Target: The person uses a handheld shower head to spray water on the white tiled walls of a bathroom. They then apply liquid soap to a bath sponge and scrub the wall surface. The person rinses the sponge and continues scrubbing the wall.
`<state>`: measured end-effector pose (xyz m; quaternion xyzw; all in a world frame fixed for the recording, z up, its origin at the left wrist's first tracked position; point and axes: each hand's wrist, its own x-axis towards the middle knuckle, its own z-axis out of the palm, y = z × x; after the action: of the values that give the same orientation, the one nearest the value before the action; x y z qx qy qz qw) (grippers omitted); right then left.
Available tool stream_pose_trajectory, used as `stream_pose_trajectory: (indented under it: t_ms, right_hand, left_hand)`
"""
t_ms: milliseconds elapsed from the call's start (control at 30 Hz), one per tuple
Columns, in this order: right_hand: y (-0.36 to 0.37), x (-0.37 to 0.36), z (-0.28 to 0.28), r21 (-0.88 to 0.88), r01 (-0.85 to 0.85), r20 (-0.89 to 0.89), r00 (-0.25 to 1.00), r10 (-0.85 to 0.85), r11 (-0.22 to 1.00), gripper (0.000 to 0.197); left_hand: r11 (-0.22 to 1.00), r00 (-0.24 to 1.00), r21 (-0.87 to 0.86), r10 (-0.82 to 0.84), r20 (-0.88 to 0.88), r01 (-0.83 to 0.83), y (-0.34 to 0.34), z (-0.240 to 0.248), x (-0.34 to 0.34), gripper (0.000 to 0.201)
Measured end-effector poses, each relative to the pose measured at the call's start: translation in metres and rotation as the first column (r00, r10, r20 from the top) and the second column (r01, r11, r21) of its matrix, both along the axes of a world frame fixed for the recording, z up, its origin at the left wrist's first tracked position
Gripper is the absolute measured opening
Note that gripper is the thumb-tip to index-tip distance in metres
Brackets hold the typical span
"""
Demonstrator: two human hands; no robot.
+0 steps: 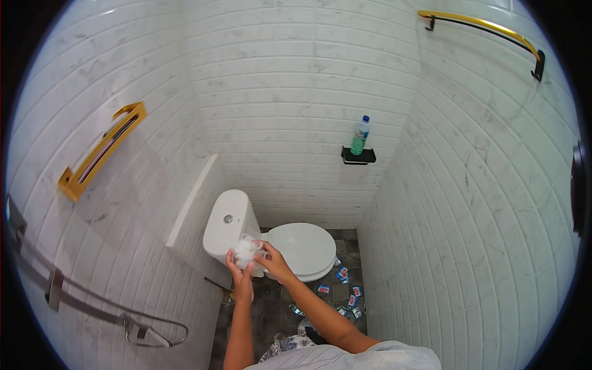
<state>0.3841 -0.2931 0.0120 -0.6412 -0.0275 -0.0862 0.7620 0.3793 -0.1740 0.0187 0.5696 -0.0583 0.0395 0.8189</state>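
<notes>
Between my two hands is a white, fluffy, translucent bundle [246, 250], like a mesh puff or crumpled thin plastic; its exact kind is unclear. My left hand [242, 273] cups it from below and the left, fingers curled up around its edge. From the right, my right hand [273, 261] pinches its edge with the fingertips. Both hands are in front of the white toilet tank [226, 217], which has a round push button on top. Beside the tank is the toilet's closed white lid [302, 246].
Several small blue, red and silver packets [343, 273] lie scattered on the dark tiled floor [268, 308]. A green bottle [360, 137] stands on a black wall shelf [358, 155]. Gold racks [102, 151] hang left and upper right. A hose [166, 324] runs along the lower left wall.
</notes>
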Motion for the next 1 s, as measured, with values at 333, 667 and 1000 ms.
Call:
stream_pose_trajectory:
  t_ms: [333, 667, 1000]
  right_hand:
    - [-0.276, 0.128, 0.005, -0.523, 0.462, 0.368, 0.880, -0.300, 0.716, 0.056]
    - [-0.566, 0.295, 0.024, -0.292, 0.945, 0.379, 0.259, -0.888, 0.151, 0.110]
    - [-0.583, 0.297, 0.052, -0.505, 0.859, 0.660, 0.446, -0.605, 0.083, 0.088]
  left_hand:
    - [0.983, 0.961, -0.182, -0.075, -0.267, 0.026, -0.104, -0.028, 0.075, 0.045]
    - [1.000, 0.928, -0.010, 0.012, -0.371, -0.017, -0.167, -0.055, 0.106, 0.060]
    - [0.998, 0.957, 0.061, 0.020, -0.289, -0.003, -0.196, -0.033, 0.121, 0.086]
